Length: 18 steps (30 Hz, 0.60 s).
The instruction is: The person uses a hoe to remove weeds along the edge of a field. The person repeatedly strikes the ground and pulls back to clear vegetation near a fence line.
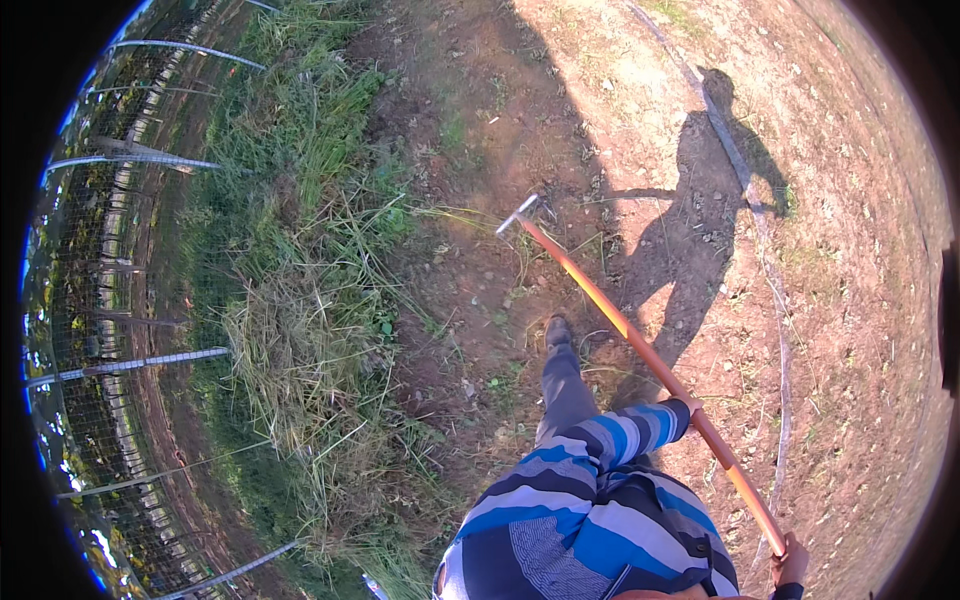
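A long-handled garden tool, apparently a rake, with an orange wooden shaft (pixel 600 300) runs diagonally across the ground before me. My left hand (pixel 695 406) grips the middle of the shaft, partly hidden by its striped sleeve. Near the shaft's end, my right hand (pixel 792 561) is closed around the wood. The narrow metal head (pixel 517 214) is down at the bare soil, just off a few loose grass stalks (pixel 469 216). Whether it has tines is too blurred to tell.
Cut grass and weeds (pixel 300 352) lie heaped along the left, beside a wire mesh fence (pixel 82 300) with posts (pixel 127 366). A pale hose or pipe (pixel 731 146) curves over the soil (pixel 847 337) at right. My shoe (pixel 557 331) stands left of the shaft.
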Each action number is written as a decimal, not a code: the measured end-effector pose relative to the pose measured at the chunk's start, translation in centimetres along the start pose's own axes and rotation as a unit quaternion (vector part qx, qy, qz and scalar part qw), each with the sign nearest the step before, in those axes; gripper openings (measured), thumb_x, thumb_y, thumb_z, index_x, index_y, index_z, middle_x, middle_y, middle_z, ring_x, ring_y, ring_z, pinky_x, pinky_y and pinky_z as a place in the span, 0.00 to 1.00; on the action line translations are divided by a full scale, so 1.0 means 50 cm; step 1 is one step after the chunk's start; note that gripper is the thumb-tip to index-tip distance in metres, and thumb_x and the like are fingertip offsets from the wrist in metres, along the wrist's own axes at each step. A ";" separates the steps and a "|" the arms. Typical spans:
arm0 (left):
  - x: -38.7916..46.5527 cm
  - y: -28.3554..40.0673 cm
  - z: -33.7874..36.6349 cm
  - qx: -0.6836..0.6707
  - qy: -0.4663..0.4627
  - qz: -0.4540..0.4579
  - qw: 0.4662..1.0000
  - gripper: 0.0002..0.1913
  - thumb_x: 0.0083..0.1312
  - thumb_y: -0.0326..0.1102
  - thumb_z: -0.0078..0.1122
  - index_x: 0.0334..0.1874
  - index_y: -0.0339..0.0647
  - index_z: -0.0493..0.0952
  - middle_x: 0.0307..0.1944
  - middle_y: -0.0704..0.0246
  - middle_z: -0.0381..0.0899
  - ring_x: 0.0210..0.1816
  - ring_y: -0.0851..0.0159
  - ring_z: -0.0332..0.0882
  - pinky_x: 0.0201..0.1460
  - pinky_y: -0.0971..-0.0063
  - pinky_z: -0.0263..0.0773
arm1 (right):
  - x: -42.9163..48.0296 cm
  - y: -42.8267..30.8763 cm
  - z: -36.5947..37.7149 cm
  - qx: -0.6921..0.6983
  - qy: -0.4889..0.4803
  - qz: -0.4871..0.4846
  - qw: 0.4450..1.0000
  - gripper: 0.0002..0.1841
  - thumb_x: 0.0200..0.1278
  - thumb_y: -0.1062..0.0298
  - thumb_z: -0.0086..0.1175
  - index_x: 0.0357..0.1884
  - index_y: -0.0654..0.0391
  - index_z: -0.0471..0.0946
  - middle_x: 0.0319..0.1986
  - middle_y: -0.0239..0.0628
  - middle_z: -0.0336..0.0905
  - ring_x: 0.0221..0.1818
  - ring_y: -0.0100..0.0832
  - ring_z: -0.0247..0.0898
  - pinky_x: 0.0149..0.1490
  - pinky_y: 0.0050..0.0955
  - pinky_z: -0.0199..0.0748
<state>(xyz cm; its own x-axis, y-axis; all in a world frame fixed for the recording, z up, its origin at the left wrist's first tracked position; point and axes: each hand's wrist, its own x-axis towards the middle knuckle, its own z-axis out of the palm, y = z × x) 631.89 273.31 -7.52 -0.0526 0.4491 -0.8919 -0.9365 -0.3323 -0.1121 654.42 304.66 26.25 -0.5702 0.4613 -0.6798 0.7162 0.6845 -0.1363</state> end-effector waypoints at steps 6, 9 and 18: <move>-0.007 0.177 -0.180 -0.048 0.131 0.104 0.985 0.12 0.68 0.37 0.60 0.48 0.41 0.72 0.35 0.63 0.80 0.35 0.57 0.82 0.37 0.54 0.83 | 0.060 -0.269 0.211 -0.076 -0.017 -0.239 0.968 0.13 0.43 0.74 0.58 0.36 0.54 0.73 0.19 0.45 0.76 0.23 0.49 0.74 0.26 0.41 0.70; -0.049 0.266 -0.272 -0.051 0.162 0.169 0.971 0.12 0.68 0.37 0.61 0.47 0.41 0.71 0.33 0.63 0.79 0.31 0.58 0.81 0.33 0.54 0.81 | 0.094 -0.434 0.272 -0.151 -0.032 -0.272 0.950 0.14 0.51 0.64 0.63 0.36 0.55 0.71 0.22 0.48 0.78 0.27 0.54 0.77 0.32 0.50 0.74; -0.083 0.354 -0.403 0.075 0.259 0.175 0.947 0.17 0.64 0.41 0.64 0.46 0.34 0.74 0.30 0.60 0.80 0.26 0.60 0.80 0.27 0.65 0.78 | 0.102 -0.659 0.324 -0.158 -0.109 -0.362 0.912 0.17 0.53 0.61 0.62 0.40 0.57 0.69 0.23 0.50 0.79 0.29 0.55 0.77 0.35 0.51 0.75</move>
<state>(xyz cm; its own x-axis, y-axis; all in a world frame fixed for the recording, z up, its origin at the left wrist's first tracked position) 622.53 248.86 -14.61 -0.2282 -0.1464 -0.9625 -0.9339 -0.2467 0.2589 634.42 275.35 15.60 -0.7292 -0.2753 -0.6265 0.0128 0.9099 -0.4147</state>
